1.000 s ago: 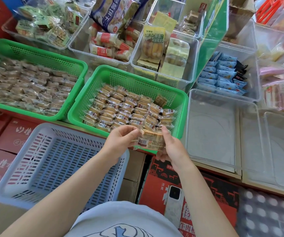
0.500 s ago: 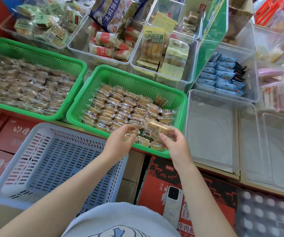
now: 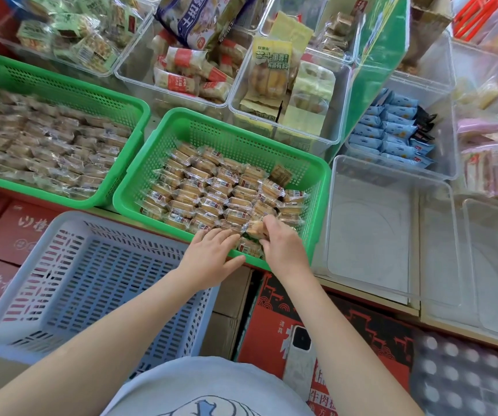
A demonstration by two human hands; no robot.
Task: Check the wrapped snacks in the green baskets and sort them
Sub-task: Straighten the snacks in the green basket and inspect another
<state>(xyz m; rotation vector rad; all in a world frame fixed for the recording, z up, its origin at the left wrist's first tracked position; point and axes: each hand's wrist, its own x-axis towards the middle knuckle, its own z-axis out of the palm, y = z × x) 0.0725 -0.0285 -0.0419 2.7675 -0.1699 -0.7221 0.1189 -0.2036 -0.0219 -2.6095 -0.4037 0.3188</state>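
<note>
1. Shop shelving is filling the view, crowded with clear plastic bins (image 3: 392, 223) of packaged food, and red cartons (image 3: 325, 319) are lying below the shelf edge.
2. Both hands are reaching over the near rim of the right green basket (image 3: 316, 187), which is holding rows of wrapped snacks (image 3: 211, 193).
3. The right hand (image 3: 283, 250) is sitting at the near right corner of that basket, its fingers (image 3: 271, 226) curling together around one wrapped snack (image 3: 255, 228) lying against the top of the pile.
4. The left hand (image 3: 211, 256) is resting just beside the right hand, palm down, its fingers (image 3: 214, 235) spread loosely and lying flat on the wrappers by the basket's near rim, gripping nothing.
5. Beyond and to the left of the left fingers, the left green basket (image 3: 133, 115) is sitting packed with similar wrapped pieces, blurred here.
6. Below and to the left of the left fingers, a blue basket (image 3: 25, 283) is sitting with nothing visible inside it.
7. Nearer the body than the right fingers, a phone (image 3: 300, 355) is lying on a red carton.
</note>
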